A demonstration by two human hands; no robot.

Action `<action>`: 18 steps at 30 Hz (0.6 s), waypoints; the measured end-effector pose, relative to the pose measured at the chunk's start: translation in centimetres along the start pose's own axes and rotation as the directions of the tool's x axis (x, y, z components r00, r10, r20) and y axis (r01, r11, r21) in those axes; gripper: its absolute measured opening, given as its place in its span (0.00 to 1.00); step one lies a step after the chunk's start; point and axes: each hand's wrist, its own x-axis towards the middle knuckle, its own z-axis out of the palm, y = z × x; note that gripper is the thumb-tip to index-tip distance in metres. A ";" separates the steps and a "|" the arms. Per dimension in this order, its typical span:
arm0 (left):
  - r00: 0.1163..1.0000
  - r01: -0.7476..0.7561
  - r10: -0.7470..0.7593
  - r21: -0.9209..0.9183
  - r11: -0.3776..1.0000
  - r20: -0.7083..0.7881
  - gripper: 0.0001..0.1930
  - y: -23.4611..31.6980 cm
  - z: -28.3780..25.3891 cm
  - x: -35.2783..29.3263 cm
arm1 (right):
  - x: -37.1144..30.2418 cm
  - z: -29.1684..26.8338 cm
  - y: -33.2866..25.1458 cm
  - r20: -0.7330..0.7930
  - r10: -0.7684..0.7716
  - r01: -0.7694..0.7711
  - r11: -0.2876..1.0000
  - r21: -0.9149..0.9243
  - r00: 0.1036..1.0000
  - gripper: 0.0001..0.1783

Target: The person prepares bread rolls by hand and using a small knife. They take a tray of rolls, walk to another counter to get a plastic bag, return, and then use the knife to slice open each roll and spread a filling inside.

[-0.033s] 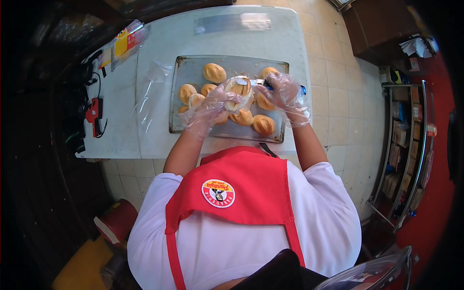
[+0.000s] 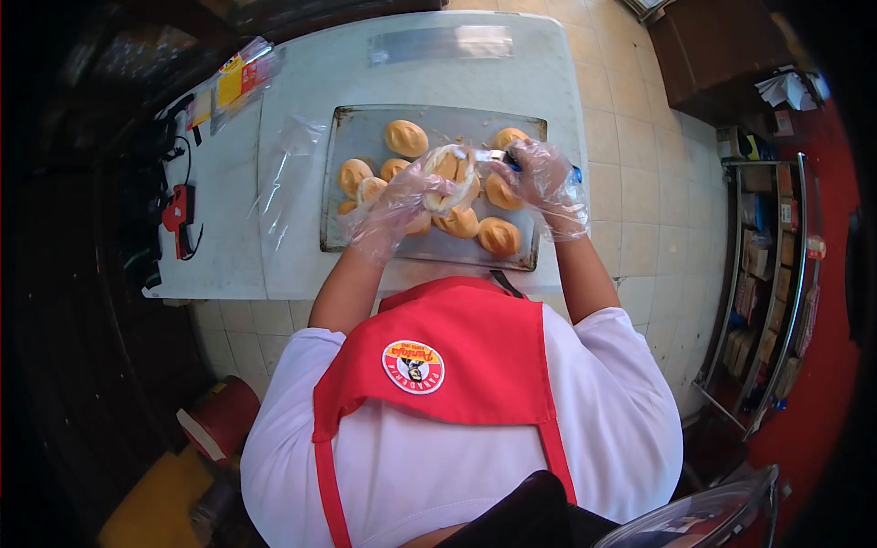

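My left hand (image 2: 408, 198), in a loose clear plastic glove, is closed around a bread roll (image 2: 445, 173) that is cut open, its pale inside facing up. In my right hand (image 2: 541, 175), gloved the same way, is a knife (image 2: 484, 156) with a dark and blue handle. Its light blade reaches left to the far right rim of the cut roll. Below both hands lies a metal baking tray (image 2: 343, 123) with several golden rolls, among them one roll (image 2: 499, 237) at the near right and another (image 2: 406, 137) at the far side. My hands hide some of the rolls.
The tray rests on a white table (image 2: 292, 82). Clear plastic bags (image 2: 290, 173) lie left of the tray, and another clear bag (image 2: 440, 45) lies beyond it. A red and black device (image 2: 179, 210) with a cable is at the left edge. A metal shelf rack (image 2: 767, 274) stands right.
The knife blade has shifted slightly to the right along the roll's far rim, with my right hand. My left hand and the roll stay nearly in place.
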 end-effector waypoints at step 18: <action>0.920 -0.131 -0.066 -0.460 0.878 -0.386 0.26 -1.5 -3.8 2.2 | 0.3 1.5 -2.1 0.364 0.375 -0.497 0.796 0.345 0.853 0.20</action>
